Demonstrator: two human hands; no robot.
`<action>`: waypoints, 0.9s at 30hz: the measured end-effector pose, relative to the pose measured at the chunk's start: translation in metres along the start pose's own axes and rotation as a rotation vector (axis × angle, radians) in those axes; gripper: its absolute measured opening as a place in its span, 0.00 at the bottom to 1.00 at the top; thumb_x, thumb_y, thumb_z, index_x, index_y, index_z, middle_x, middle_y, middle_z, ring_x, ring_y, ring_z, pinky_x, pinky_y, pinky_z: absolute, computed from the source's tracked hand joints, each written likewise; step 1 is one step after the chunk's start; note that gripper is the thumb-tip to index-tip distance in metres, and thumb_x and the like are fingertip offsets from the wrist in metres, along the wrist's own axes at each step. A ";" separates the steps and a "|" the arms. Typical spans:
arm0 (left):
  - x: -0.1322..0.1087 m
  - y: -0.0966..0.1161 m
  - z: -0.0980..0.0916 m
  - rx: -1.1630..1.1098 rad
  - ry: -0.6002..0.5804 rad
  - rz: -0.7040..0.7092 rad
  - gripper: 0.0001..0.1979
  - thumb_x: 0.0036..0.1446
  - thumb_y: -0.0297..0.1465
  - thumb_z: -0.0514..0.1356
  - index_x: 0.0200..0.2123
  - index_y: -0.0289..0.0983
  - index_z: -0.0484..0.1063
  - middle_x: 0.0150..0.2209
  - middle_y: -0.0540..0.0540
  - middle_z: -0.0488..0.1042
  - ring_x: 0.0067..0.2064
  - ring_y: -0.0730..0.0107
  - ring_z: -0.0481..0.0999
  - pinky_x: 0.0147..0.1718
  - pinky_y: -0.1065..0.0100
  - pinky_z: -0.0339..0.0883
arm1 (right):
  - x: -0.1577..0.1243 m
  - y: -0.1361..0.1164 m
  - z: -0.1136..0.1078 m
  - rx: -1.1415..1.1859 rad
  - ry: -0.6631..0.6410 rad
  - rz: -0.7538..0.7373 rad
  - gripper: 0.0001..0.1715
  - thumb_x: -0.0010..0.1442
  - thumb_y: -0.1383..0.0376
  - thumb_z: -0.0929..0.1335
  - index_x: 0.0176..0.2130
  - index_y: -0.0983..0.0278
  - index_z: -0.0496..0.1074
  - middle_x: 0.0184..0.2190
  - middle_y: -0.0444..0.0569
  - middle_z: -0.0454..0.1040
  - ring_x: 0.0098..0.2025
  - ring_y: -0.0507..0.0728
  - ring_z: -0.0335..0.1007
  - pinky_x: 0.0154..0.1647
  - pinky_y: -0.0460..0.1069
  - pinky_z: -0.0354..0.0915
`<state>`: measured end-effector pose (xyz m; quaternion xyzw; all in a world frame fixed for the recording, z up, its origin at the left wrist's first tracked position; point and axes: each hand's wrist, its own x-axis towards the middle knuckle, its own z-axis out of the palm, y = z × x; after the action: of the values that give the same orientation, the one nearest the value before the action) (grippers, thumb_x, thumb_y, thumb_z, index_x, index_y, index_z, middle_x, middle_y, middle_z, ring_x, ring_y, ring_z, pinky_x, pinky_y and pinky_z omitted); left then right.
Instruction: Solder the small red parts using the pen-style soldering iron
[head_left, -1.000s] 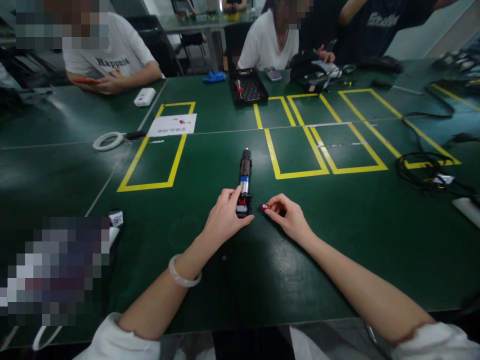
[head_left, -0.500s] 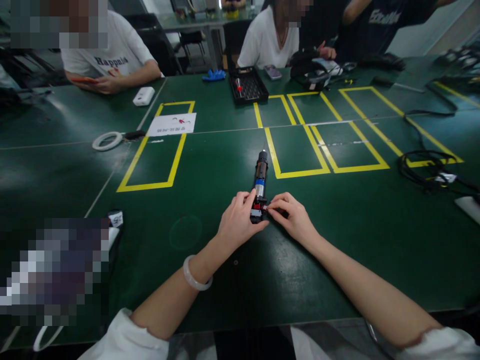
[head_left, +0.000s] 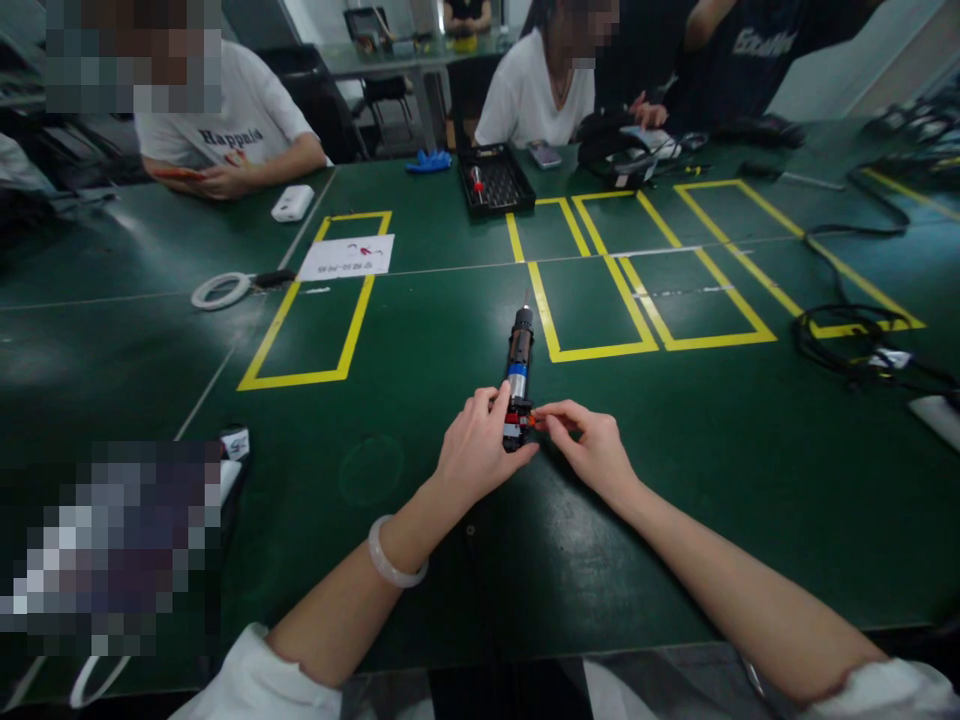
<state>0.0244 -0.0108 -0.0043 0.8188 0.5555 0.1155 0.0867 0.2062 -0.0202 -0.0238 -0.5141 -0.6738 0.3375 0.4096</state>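
Note:
An electric screwdriver (head_left: 519,365) with a black nose, a thin bit and a blue-and-silver body lies on the green table, its bit pointing away from me. My left hand (head_left: 474,440) is wrapped round its near end from the left, thumb below and fingers along the side. Red and grey parts show in the exposed near end. At the right side of that end, my right hand (head_left: 592,440) is closed in a pinch on a small orange-red piece (head_left: 533,421). Fingertips cover most of this piece, so its exact kind is unclear.
Yellow tape (head_left: 600,354) marks rectangles on the table. A black tray (head_left: 504,185) holds a red-tipped tool. Cable coils (head_left: 847,340) lie at right, and a white ring (head_left: 221,291) and paper sheet (head_left: 346,258) at left. Other people sit across the table.
My right hand stays beside the screwdriver's near end, its fingers slightly shifted. More orange now shows at its fingertips. My left hand keeps its hold, and the view has tilted slightly.

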 end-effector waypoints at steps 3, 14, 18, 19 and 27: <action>0.003 0.007 -0.001 0.060 0.007 -0.041 0.37 0.58 0.50 0.54 0.64 0.34 0.54 0.50 0.38 0.65 0.48 0.57 0.69 0.42 0.62 0.68 | 0.000 0.000 -0.001 0.011 0.011 0.009 0.11 0.63 0.67 0.64 0.40 0.62 0.76 0.37 0.47 0.81 0.37 0.56 0.79 0.41 0.50 0.73; 0.007 0.005 -0.003 0.143 0.055 -0.051 0.34 0.58 0.44 0.57 0.65 0.40 0.55 0.46 0.40 0.65 0.46 0.56 0.67 0.43 0.60 0.65 | 0.000 0.006 0.000 0.042 -0.048 0.006 0.11 0.64 0.67 0.63 0.41 0.62 0.75 0.37 0.47 0.81 0.37 0.55 0.79 0.40 0.49 0.71; 0.001 -0.014 -0.012 0.208 0.040 -0.057 0.34 0.59 0.45 0.55 0.65 0.41 0.55 0.46 0.40 0.65 0.45 0.56 0.67 0.41 0.60 0.65 | 0.001 0.006 0.001 0.072 -0.088 0.006 0.11 0.65 0.67 0.63 0.41 0.62 0.75 0.38 0.48 0.81 0.37 0.55 0.78 0.39 0.49 0.71; 0.000 -0.020 -0.015 0.227 0.036 -0.065 0.33 0.59 0.45 0.55 0.66 0.41 0.55 0.47 0.40 0.65 0.45 0.56 0.67 0.41 0.61 0.65 | 0.001 0.006 0.001 0.075 -0.095 0.008 0.11 0.65 0.66 0.63 0.41 0.62 0.75 0.39 0.48 0.81 0.37 0.55 0.78 0.39 0.49 0.71; -0.019 -0.096 -0.045 0.364 -0.024 -0.220 0.33 0.63 0.47 0.48 0.67 0.42 0.51 0.51 0.36 0.63 0.45 0.52 0.69 0.38 0.60 0.66 | 0.000 0.006 0.001 0.082 -0.139 0.021 0.11 0.65 0.66 0.63 0.41 0.62 0.75 0.38 0.49 0.81 0.37 0.55 0.78 0.42 0.50 0.71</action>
<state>-0.0809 0.0077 0.0113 0.7566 0.6524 -0.0065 -0.0439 0.2079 -0.0184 -0.0297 -0.4789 -0.6809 0.4041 0.3791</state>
